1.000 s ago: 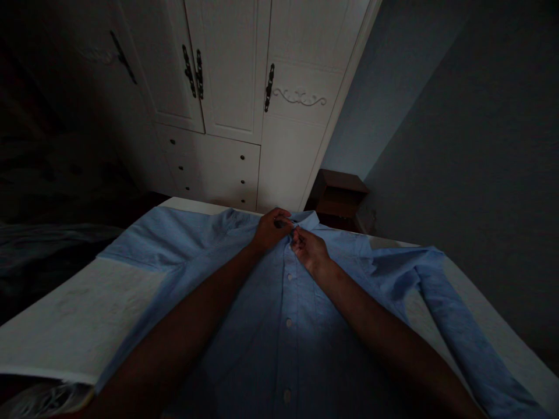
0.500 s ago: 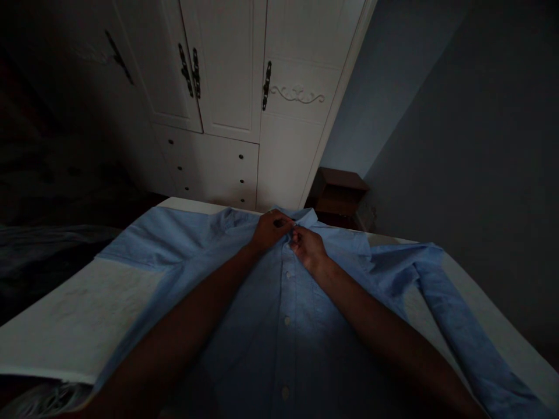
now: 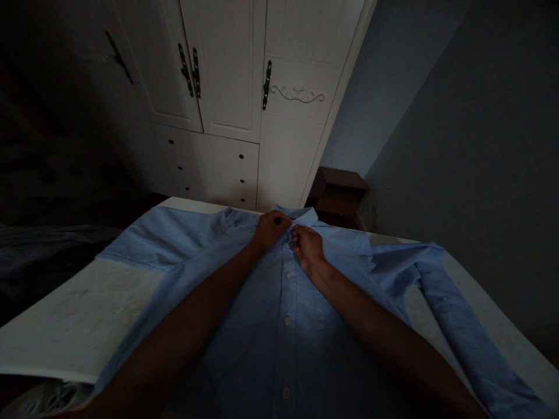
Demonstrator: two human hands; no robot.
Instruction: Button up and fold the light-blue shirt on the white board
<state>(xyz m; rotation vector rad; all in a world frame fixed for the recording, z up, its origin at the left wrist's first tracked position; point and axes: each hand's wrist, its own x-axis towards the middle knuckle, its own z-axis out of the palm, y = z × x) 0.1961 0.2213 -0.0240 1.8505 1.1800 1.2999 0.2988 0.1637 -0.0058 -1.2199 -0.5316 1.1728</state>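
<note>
A light blue button-up shirt [image 3: 244, 314] lies spread out, front side up, with its collar [image 3: 307, 217] at the far edge. Both hands meet at the top of the button placket [image 3: 288, 297], just below the collar. My left hand [image 3: 271, 228] pinches the cloth there, thumb and forefinger forming a loop. Close beside it, my right hand [image 3: 308, 244] has its fingers curled in on the placket edge. The top button itself is hidden by the fingers. Several white buttons show farther down the front.
The shirt rests on a white table [image 3: 82, 317]. Beyond it stands a white wardrobe [image 3: 227, 70] with dark handles, and a brown nightstand [image 3: 343, 180] at its right. Dark cloth [image 3: 39, 262] lies at left. Something in clear plastic [image 3: 48, 398] sits at the lower left.
The hands stay at the collar with only small finger shifts. The left fingertips have drawn slightly left, and the right hand has turned a little.
</note>
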